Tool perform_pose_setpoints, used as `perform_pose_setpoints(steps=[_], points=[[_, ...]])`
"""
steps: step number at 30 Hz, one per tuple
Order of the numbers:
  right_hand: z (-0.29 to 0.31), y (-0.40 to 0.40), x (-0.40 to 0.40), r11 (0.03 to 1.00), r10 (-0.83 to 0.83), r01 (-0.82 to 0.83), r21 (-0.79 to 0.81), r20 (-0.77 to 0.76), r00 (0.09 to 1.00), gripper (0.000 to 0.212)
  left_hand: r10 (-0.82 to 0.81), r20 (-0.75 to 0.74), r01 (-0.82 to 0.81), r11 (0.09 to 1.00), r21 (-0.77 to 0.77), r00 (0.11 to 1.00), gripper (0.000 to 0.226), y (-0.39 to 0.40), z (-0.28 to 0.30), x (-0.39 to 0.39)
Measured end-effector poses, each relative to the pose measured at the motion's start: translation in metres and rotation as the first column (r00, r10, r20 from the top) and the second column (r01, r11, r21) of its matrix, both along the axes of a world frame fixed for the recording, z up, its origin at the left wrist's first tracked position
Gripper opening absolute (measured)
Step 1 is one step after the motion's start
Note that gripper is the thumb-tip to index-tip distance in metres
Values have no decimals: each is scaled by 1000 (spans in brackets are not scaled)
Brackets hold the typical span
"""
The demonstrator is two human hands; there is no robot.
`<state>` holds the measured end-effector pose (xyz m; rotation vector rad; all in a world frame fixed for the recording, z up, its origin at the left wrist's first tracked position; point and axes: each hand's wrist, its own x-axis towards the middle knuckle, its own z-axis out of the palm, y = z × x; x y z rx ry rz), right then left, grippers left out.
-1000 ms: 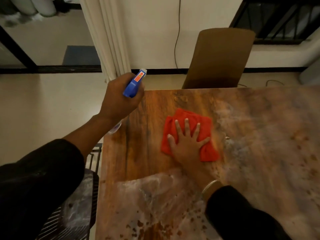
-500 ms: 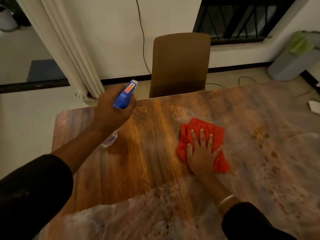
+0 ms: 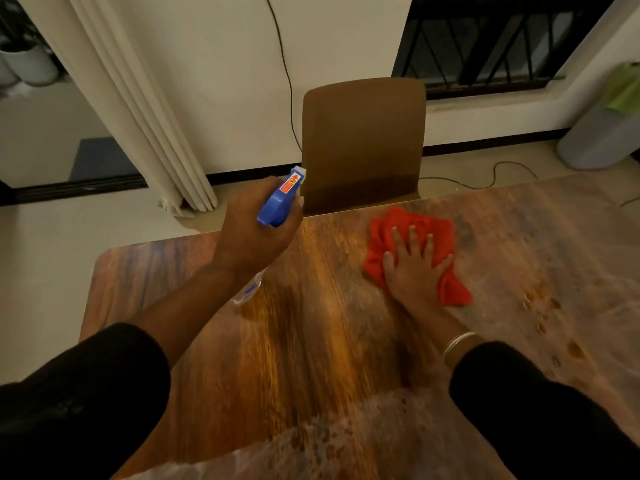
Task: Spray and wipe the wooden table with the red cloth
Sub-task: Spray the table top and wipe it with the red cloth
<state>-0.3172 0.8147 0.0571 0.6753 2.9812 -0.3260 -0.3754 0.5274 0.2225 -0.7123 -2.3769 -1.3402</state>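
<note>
The wooden table (image 3: 311, 358) fills the lower frame, glossy brown in the middle with pale cloudy streaks at the right and near edge. A crumpled red cloth (image 3: 440, 230) lies near the table's far edge. My right hand (image 3: 414, 268) presses flat on it with fingers spread. My left hand (image 3: 252, 230) grips a spray bottle (image 3: 280, 199) with a blue trigger head, held above the table's far left part; its clear body shows below my wrist.
A brown chair (image 3: 362, 140) stands against the far edge of the table. A cream curtain (image 3: 138, 109) hangs at the left, a grey bin (image 3: 599, 140) sits at the far right, and a cable (image 3: 485, 181) runs along the floor.
My right hand has pushed the red cloth away from me toward the far edge. The view has swung right, and my left hand keeps the bottle raised.
</note>
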Motion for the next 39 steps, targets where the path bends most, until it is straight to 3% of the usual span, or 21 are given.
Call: perform_pose_setpoints(steps=[2, 3, 6, 8, 10, 11, 13, 16, 19, 23, 27, 29, 31, 33, 35, 37, 39], points=[[5, 5, -19, 992, -126, 127, -17, 52, 991, 67, 9, 2, -9, 999, -45, 1000, 17, -6, -4, -3], [4, -9, -27, 995, -101, 101, -7, 59, 993, 68, 16, 13, -16, 998, -66, 1000, 18, -7, -5, -5], [-2, -90, -46, 966, 260, -260, -7, 1, 966, 67, 21, 14, -20, 996, -85, 1000, 17, -6, -4, -9], [-4, -138, -53, 833, 553, -553, -20, -8, 833, 65, 10, -3, -11, 997, -80, 1000, 14, -4, -4, -9], [-4, -144, -63, 727, 685, -686, -32, -35, 728, 64, -5, 3, 5, 997, -81, 1000, 14, -2, -4, -9], [-4, -131, -70, 718, 694, -696, -13, -58, 717, 64, -7, 6, 7, 996, -86, 1000, 14, -2, -5, -9], [-5, -83, -82, 792, 608, -610, -8, -79, 790, 64, -5, 17, 7, 995, -102, 1000, 14, -5, -6, -8], [-6, 28, -83, 959, 281, -281, -23, -26, 959, 67, -3, 41, 7, 993, -114, 999, 16, -5, -6, -5], [2, 83, -55, 995, 102, -101, -8, 15, 995, 68, -6, 51, 13, 991, -130, 999, 17, -4, -5, -1], [-1, 10, 10, 977, 214, -214, 28, -32, 976, 68, -10, 51, 17, 991, -133, 999, 14, 7, -3, 5], [-23, -86, 114, 861, 508, -501, 81, -109, 855, 72, -65, 14, 66, 994, -82, 998, 10, 24, 0, 15], [-25, -74, 138, 802, 597, -588, 109, -86, 798, 72, -97, 12, 97, 994, -54, 995, 13, 26, 1, 25], [-14, -40, 144, 874, 475, -466, 139, -40, 879, 69, -110, 11, 110, 993, -33, 994, 10, 22, 6, 35], [-3, -18, 150, 975, 182, -183, 126, 22, 983, 69, -102, 3, 102, 994, -27, 995, 11, 13, 15, 44], [3, -38, 157, 997, 1, -3, 81, 29, 1000, 69, -74, -2, 74, 997, -8, 997, 13, -1, 29, 54], [6, -95, 163, 998, -32, 32, 48, 4, 999, 69, -74, -3, 74, 997, 23, 997, 13, -17, 41, 60], [9, -169, 170, 998, 56, -56, 19, -14, 998, 73, -71, -10, 71, 997, 19, 997, 12, -37, 48, 63]])
